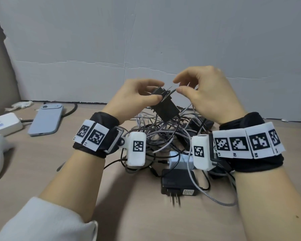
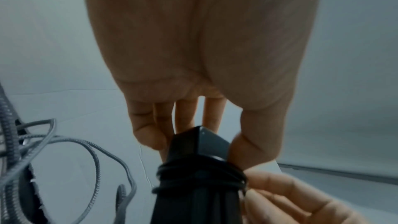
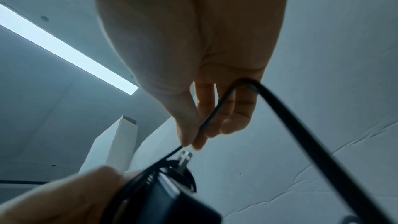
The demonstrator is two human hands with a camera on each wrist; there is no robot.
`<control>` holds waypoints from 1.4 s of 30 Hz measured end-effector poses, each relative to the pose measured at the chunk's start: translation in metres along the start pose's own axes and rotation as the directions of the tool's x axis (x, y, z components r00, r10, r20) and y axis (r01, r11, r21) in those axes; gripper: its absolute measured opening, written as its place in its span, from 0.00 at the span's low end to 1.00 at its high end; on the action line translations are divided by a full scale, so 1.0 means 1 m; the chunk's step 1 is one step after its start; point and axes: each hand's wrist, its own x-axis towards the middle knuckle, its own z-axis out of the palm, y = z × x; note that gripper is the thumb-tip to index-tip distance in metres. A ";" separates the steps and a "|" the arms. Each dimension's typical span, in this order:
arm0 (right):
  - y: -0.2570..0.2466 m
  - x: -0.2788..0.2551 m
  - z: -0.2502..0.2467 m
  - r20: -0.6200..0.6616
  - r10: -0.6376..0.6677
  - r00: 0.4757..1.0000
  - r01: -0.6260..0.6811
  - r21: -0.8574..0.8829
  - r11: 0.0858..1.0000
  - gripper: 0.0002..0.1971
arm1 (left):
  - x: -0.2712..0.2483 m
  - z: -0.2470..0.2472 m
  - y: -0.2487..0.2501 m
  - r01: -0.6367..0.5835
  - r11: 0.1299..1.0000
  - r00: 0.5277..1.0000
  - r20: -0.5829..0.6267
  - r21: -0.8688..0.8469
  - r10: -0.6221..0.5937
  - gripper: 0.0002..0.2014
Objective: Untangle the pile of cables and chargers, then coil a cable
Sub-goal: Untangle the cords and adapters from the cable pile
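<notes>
Left hand (image 1: pixel 134 98) grips one black charger (image 1: pixel 165 107), thumb and fingers curled round its upper end, held up above the cable pile (image 1: pixel 163 136). Two metal prongs (image 1: pixel 169 88) stick out of the charger's top. Thin black cable (image 3: pixel 217 108) is wound several turns round the charger body; wraps show in the left wrist view. Right hand (image 1: pixel 210 94) pinches that cable between thumb and forefinger just beside the prongs; the right wrist view shows the cable running up through the palm and looping back out.

Relative to the held charger: the pile lies directly under it on the tan table (image 1: pixel 137 214), grey braided and thin black cables mixed, count cannot be told. Nearer the camera than the pile, a second black charger (image 1: pixel 178 182) lies flat, prongs pointing at the camera. One white charger (image 1: pixel 179 161) sits between that one and the pile. Left of the held charger, well apart, one grey phone (image 1: pixel 46 120) lies back up; further left, one white power strip (image 1: pixel 5 123). Behind everything, a white cardboard backdrop (image 1: pixel 163 40).
</notes>
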 end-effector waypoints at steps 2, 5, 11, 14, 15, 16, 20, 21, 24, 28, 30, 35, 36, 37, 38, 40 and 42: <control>0.005 0.000 0.002 0.015 0.021 1.000 -0.021 0.001 1.000 0.04 | -0.001 -0.002 -0.001 0.005 1.000 0.999 0.051 -0.015 -0.004 0.17; 0.008 0.001 0.006 0.037 0.047 0.998 -0.048 0.034 0.998 0.04 | -0.003 -0.002 -0.002 0.030 0.995 0.997 0.078 -0.093 -0.022 0.16; 0.004 -0.001 0.009 0.100 0.079 0.992 -0.098 0.196 0.976 0.08 | -0.003 -0.002 -0.003 0.066 0.928 0.995 0.097 -0.367 -0.033 0.17; 0.001 -0.002 0.010 0.160 0.077 0.984 -0.102 0.157 0.982 0.09 | -0.001 0.000 0.000 0.043 0.880 0.995 0.096 -0.474 0.004 0.22; 0.000 -0.003 0.011 0.195 0.067 0.978 -0.093 0.123 0.988 0.10 | 0.000 0.000 0.001 0.038 0.857 0.996 0.089 -0.514 0.009 0.24; -0.001 -0.004 0.012 0.229 0.059 0.972 -0.083 0.097 0.992 0.13 | 0.001 0.000 0.002 0.041 0.829 0.997 0.080 -0.558 0.004 0.26; -0.007 -0.006 0.019 0.298 0.066 0.952 -0.073 0.014 0.997 0.17 | 0.004 0.001 0.004 0.058 0.717 0.998 0.042 -0.695 -0.039 0.14; -0.009 -0.006 0.020 0.314 0.078 0.946 -0.080 -0.006 0.997 0.13 | 0.004 0.002 0.005 0.060 0.698 0.998 0.036 -0.713 -0.049 0.11; -0.011 -0.006 0.024 0.379 0.125 0.917 -0.143 0.020 0.990 0.05 | 0.006 0.005 0.007 0.066 0.668 0.997 0.028 -0.742 -0.067 0.10; -0.011 -0.008 0.026 0.402 0.107 0.909 -0.147 0.070 0.987 0.26 | 0.006 0.007 0.012 0.047 0.615 0.998 0.016 -0.787 -0.055 0.09; -0.013 -0.009 0.028 0.407 0.121 0.905 -0.169 0.083 0.982 0.29 | 0.006 0.006 0.014 0.005 0.570 0.997 -0.041 -0.822 -0.068 0.08; -0.020 -0.004 0.033 0.367 0.097 0.925 -0.134 0.078 0.988 0.21 | 0.009 -0.001 0.007 -0.136 0.605 0.953 -0.271 -0.784 -0.137 0.08; -0.022 -0.004 0.033 0.376 0.086 0.923 -0.119 0.066 0.991 0.19 | 0.010 -0.001 0.006 -0.148 0.653 0.939 -0.313 -0.743 -0.143 0.09; -0.025 -0.004 0.032 0.393 0.075 0.916 -0.098 0.037 0.995 0.16 | 0.010 0.000 0.005 -0.154 0.710 0.927 -0.349 -0.687 -0.136 0.10; -0.027 -0.006 0.031 0.409 0.065 0.910 -0.074 0.006 0.997 0.13 | 0.011 0.002 0.005 -0.153 0.779 0.918 -0.379 -0.608 -0.115 0.11; -0.030 -0.008 0.028 0.416 0.035 0.909 -0.026 -0.026 0.999 0.10 | 0.011 0.005 0.003 -0.129 0.912 0.912 -0.408 -0.388 -0.045 0.14; -0.031 -0.008 0.024 0.360 0.002 0.933 0.013 -0.039 0.999 0.08 | 0.010 0.007 0.000 -0.095 0.981 0.921 -0.389 -0.171 0.022 0.19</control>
